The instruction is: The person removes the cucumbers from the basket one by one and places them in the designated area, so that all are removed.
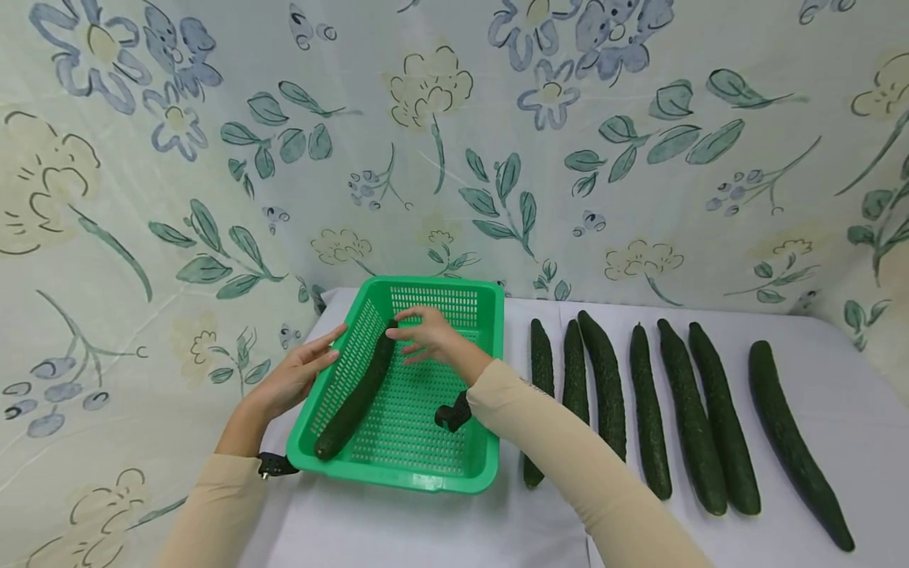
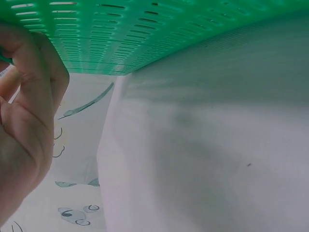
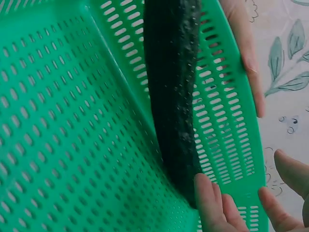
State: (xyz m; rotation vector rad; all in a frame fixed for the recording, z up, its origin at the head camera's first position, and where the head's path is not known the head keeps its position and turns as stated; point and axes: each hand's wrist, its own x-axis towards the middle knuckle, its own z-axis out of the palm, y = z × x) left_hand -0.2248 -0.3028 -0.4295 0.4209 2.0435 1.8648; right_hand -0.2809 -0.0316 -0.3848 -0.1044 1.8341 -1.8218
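A green plastic basket (image 1: 419,481) stands tilted slightly askew on the table, with a long dark green cucumber (image 1: 358,398) lying along its left side. My left hand (image 1: 291,375) holds the basket's left rim from outside; the left wrist view shows its fingers bent beside the slotted wall. Inside the basket, my right hand (image 1: 429,335) is at the cucumber's far end. Its fingertips (image 3: 205,186) meet the cucumber's tip in the right wrist view, while the thumb stays apart from it and the fingers are loosely spread.
Several more cucumbers (image 1: 649,418) lie side by side on the white tablecloth (image 1: 419,528) right of the basket, some partly hidden by the right sleeve (image 1: 568,465). A floral curtain (image 1: 454,158) hangs behind the table and down its left side.
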